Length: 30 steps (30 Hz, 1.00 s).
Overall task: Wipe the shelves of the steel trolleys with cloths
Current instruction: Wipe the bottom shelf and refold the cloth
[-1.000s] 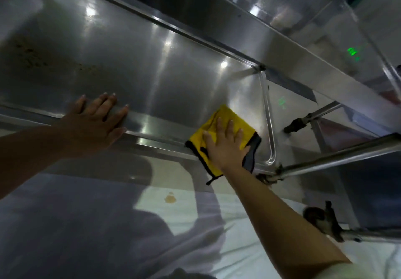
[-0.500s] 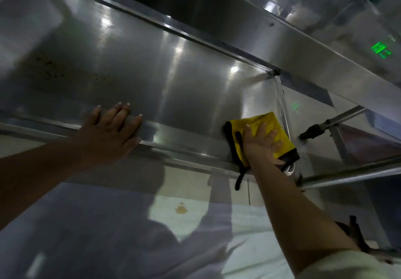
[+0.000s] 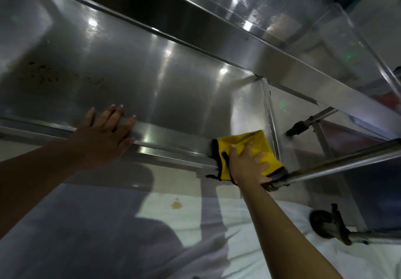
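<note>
A steel shelf [image 3: 134,79] is carrying a yellow cloth [image 3: 247,146] lying at its right front corner, brown specks [image 3: 43,74] sitting at its left.

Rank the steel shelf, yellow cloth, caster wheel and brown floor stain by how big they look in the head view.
1. steel shelf
2. yellow cloth
3. caster wheel, though nearness may inflate it
4. brown floor stain

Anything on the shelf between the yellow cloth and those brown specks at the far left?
No object lies on the shelf between the yellow cloth and the brown specks. Only the left hand sits along the way, resting flat on the front rim.
</note>
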{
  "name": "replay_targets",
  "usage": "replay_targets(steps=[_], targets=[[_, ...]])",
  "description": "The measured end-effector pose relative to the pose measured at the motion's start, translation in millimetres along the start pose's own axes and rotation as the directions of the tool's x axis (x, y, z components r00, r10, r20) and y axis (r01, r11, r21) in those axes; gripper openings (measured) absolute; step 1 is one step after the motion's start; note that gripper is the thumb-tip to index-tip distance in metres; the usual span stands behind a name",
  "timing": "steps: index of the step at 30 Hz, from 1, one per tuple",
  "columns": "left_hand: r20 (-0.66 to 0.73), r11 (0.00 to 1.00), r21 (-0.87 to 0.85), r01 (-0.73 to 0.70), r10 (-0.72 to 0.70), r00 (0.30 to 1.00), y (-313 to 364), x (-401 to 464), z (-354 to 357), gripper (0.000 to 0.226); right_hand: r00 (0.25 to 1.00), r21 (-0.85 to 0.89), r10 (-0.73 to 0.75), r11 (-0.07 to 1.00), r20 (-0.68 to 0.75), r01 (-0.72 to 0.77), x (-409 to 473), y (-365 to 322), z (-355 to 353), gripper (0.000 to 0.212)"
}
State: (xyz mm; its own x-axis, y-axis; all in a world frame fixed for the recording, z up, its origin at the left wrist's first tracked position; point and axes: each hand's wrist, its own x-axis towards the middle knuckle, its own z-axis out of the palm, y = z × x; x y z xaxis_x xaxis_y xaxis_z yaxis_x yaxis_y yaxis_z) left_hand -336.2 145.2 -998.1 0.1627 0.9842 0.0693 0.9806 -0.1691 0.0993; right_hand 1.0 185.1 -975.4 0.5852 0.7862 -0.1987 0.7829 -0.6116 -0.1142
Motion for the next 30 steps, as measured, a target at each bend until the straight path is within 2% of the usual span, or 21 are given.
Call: replay_targets(steps=[2,4,7,9,11,13,18,21,23,27,28,30], targets=[[0.091,0.999,0.044,0.030,-0.034,0.995,-4,1,4,0.073,0.993,-0.020,-0.116,0.993,0.032,0.116,-21,-24,10,0.076],[0.146,0.998,0.058,0.025,-0.033,0.989,-5,2,2,0.074,0.959,-0.067,-0.280,0.957,0.054,0.283,-52,-45,28,0.076],[0.090,0.995,0.100,0.000,-0.009,0.996,-3,0,-3,0.095,0.864,-0.082,-0.490,0.862,0.114,0.500,-87,-62,45,0.075],[0.110,0.996,0.085,-0.019,0.009,0.994,-4,-1,-6,0.110,0.793,-0.094,-0.590,0.790,0.155,0.606,-80,-55,38,0.073],[0.088,0.998,0.042,-0.041,0.038,0.995,-3,-2,-12,0.107,0.737,-0.099,-0.655,0.733,0.167,0.673,-59,-34,24,0.070],[0.025,0.999,0.035,-0.002,0.001,1.000,2,-4,-15,0.092,0.746,-0.123,-0.653,0.736,0.132,0.666,-39,-12,13,0.067],[0.052,1.000,0.007,0.022,-0.022,0.998,12,-4,-17,0.076,0.886,-0.077,-0.462,0.882,0.043,0.464,-13,-18,15,0.065],[0.054,1.000,-0.016,0.025,-0.024,0.998,13,-2,-13,0.075,0.871,-0.067,-0.489,0.868,0.057,0.492,-15,-62,24,0.070],[0.018,1.000,-0.021,0.019,-0.018,1.000,11,-1,-10,0.079,0.784,-0.093,-0.614,0.779,0.088,0.621,-26,-99,32,0.071],[-0.052,0.999,-0.036,0.015,-0.016,0.999,6,-2,-11,0.084,0.514,-0.114,-0.841,0.501,0.170,0.858,-49,-151,44,0.071],[-0.067,0.999,-0.051,0.010,-0.014,0.998,2,-4,-12,0.087,0.465,-0.121,-0.869,0.450,0.167,0.885,-48,-152,44,0.070],[-0.079,0.994,-0.106,0.008,-0.016,0.997,-12,-8,-12,0.091,0.416,-0.134,-0.902,0.401,0.119,0.906,-40,-145,42,0.068]])
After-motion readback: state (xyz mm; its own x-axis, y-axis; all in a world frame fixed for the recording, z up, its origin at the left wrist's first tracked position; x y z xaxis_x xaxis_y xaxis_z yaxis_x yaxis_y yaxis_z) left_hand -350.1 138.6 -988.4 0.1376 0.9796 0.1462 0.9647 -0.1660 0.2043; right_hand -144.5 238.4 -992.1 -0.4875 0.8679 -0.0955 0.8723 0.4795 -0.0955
